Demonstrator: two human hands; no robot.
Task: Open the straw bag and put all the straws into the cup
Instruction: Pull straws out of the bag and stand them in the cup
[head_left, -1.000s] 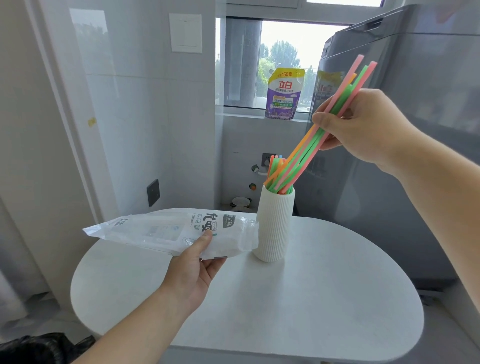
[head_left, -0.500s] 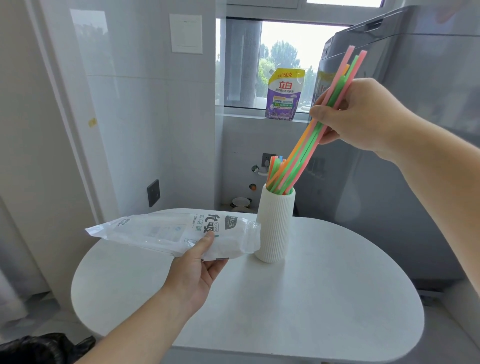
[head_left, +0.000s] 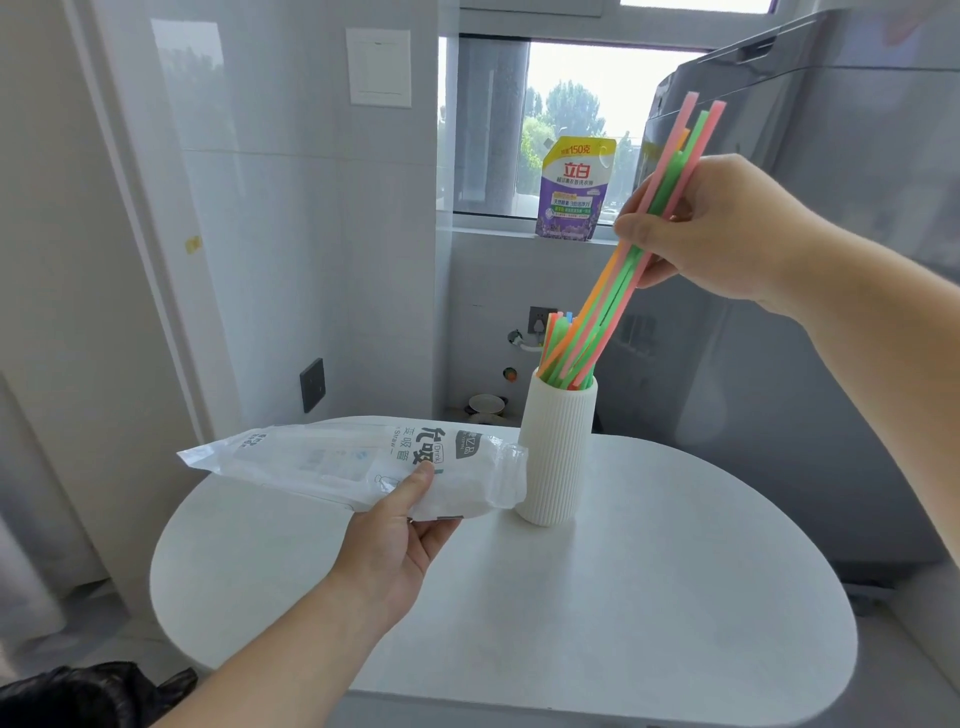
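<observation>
**Straws (head_left: 610, 306) held with their lower ends in the cup (head_left: 558, 457)**

The right grip (head_left: 727, 228) is clenched round a bundle of pink, green and orange straws, thumb on the near side and fingers curled behind, at about the middle of their length. The bundle leans up and to the right. Its lower ends are inside the mouth of the white ribbed cup, and its upper ends stick out above the hand. More straws stand in the cup at the left of the mouth (only their tips show above the rim). The cup stands upright on the white rounded worktop (head_left: 623, 597).

The left grip (head_left: 395, 540) grasps the straw bag (head_left: 332, 460) near its right end, thumb on top and fingers underneath. The bag is held roughly level above the worktop. Its crumpled right end is touching or just beside the cup's left side (which of the two cannot be told).

Behind, a purple detergent pouch (head_left: 574, 189) stands on the window sill. A grey appliance (head_left: 831, 364) stands at the right.
</observation>
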